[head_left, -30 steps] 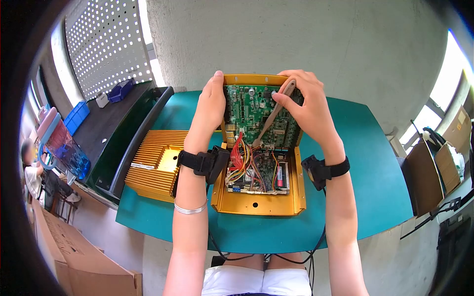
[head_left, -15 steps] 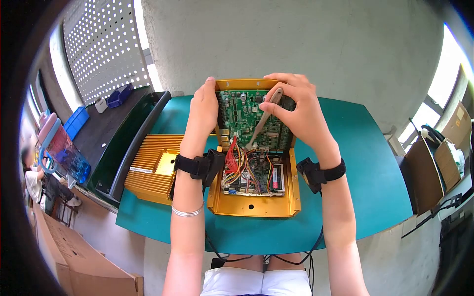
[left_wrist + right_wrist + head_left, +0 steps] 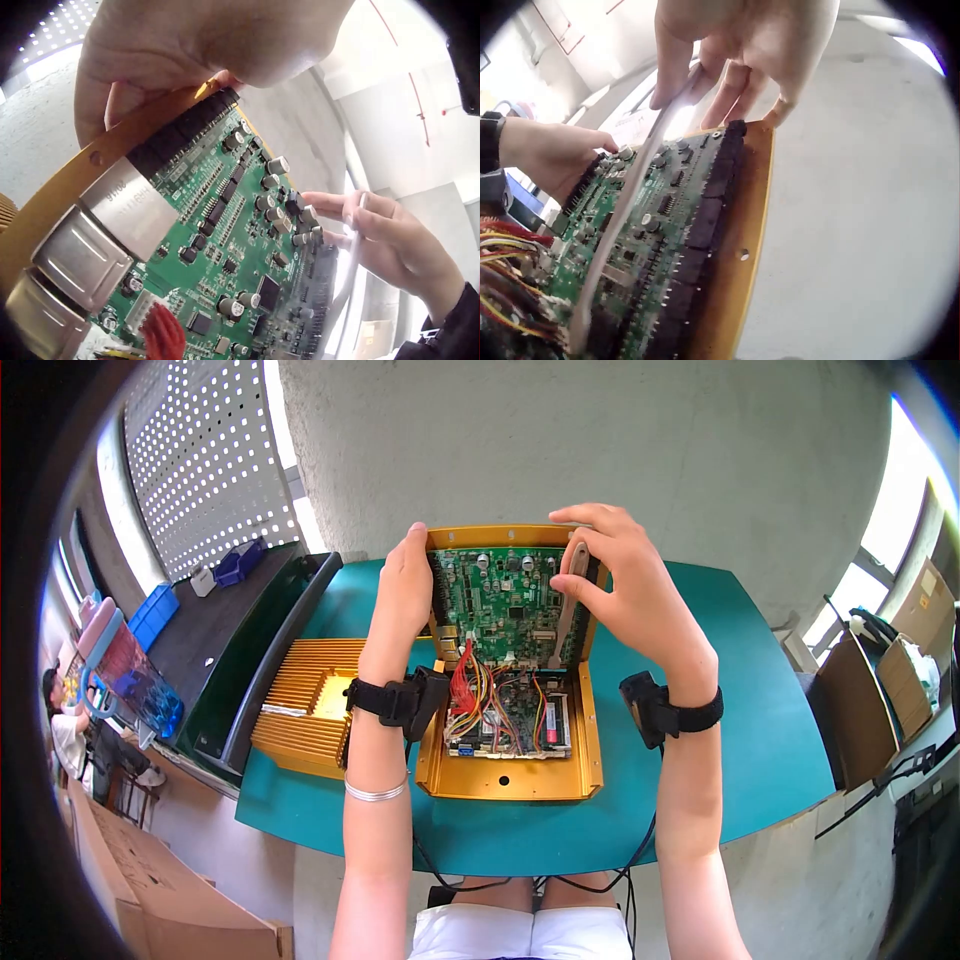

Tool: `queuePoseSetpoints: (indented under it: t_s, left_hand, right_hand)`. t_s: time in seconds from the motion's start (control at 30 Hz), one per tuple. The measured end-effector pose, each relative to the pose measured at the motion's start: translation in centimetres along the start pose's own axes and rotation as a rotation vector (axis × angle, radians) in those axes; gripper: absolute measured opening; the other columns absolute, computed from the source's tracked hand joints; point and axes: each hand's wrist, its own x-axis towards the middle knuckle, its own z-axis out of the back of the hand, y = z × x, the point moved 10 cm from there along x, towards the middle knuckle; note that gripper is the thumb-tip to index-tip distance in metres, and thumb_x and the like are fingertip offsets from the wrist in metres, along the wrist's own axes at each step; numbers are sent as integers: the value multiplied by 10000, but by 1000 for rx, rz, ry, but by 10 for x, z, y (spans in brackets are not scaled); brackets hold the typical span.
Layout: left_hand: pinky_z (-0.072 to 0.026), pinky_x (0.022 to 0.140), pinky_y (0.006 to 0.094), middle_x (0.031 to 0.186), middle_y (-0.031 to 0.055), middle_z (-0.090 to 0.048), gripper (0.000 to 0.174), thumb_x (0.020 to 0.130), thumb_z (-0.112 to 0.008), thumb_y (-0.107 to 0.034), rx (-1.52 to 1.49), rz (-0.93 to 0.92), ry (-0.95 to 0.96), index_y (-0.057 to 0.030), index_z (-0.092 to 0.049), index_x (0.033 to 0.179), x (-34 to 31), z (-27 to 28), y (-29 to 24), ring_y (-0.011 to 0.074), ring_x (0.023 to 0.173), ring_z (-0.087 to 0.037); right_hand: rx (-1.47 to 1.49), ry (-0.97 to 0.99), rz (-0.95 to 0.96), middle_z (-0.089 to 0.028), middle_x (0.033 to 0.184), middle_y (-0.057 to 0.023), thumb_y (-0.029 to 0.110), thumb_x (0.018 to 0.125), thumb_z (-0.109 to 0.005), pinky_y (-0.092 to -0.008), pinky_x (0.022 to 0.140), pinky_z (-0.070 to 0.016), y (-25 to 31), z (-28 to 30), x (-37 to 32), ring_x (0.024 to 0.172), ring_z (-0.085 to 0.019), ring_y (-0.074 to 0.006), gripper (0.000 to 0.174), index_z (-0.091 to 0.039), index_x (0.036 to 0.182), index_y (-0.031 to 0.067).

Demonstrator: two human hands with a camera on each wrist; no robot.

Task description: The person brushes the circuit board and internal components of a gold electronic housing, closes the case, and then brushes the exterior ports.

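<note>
A gold metal computer case (image 3: 500, 788) stands folded open on the table, its rear half upright with a green circuit board (image 3: 497, 588) facing me. My left hand (image 3: 402, 600) grips the left edge of that upright half; in the left wrist view its fingers pass behind the gold wall. Between thumb and forefinger, my right hand (image 3: 635, 575) pinches a slim, long-handled brush (image 3: 568, 610). The brush slants down the right side of the board, with its tip low near the board's bottom edge. The other right fingers reach over the top right corner.
Red, yellow and black wires (image 3: 478, 695) join the upright board to the electronics in the lower half. A gold finned cover (image 3: 305, 705) lies to the left on the green table (image 3: 740, 690). Further left stands a black bench (image 3: 235, 615) with blue bins, and cardboard boxes (image 3: 905, 680) sit at right.
The brush has swung from a slant across the board's middle to nearly upright at its right side. The right hand moved left, then back right. The case appears slightly further left.
</note>
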Motion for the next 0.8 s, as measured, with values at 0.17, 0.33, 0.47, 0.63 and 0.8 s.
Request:
queuePoseSetpoints:
  t_s: [0.17,0.33,0.47,0.63,0.8]
  left_hand:
    - [-419,869,359,942,212,-609,571,999,-332,-435,32,17,15,102,-520,1042,-4,1,-4,258,890,-549]
    - [-407,894,349,964,213,-606,569,1002,-327,-425,32,6,9,111,-516,1038,-5,1,-6,256,919,-543]
    - [-407,897,350,964,212,-607,568,1002,-324,-423,28,-33,19,109,-522,1041,-4,0,-8,258,916,-543]
    - [-404,910,349,984,211,-618,569,1000,-323,-430,-4,-29,17,93,-539,1061,-2,0,-4,266,936,-552]
    - [-402,918,353,999,223,-618,578,997,-321,-440,21,-23,20,89,-543,1071,-1,0,-3,276,955,-559]
  right_hand:
    - [-46,3,-47,-551,1283,-147,103,771,-715,-428,1045,-361,-5,13,-6,1235,-445,-348,160,-604,807,-7]
    - [-98,3,-70,-555,1277,-148,81,773,-710,-404,1018,-392,-6,23,-7,1220,-453,-342,154,-595,809,-14]
    - [-67,-63,-113,-591,1080,-134,82,781,-706,-374,878,-445,-1,34,-6,1055,-526,-293,163,-574,807,-11]
    - [-114,-115,-164,-557,776,-95,92,793,-703,-325,709,-455,11,49,-3,798,-557,-231,165,-562,788,5]
    - [25,-170,-166,-549,618,-75,109,809,-703,-274,563,-434,20,56,-4,571,-506,-158,171,-573,777,2]
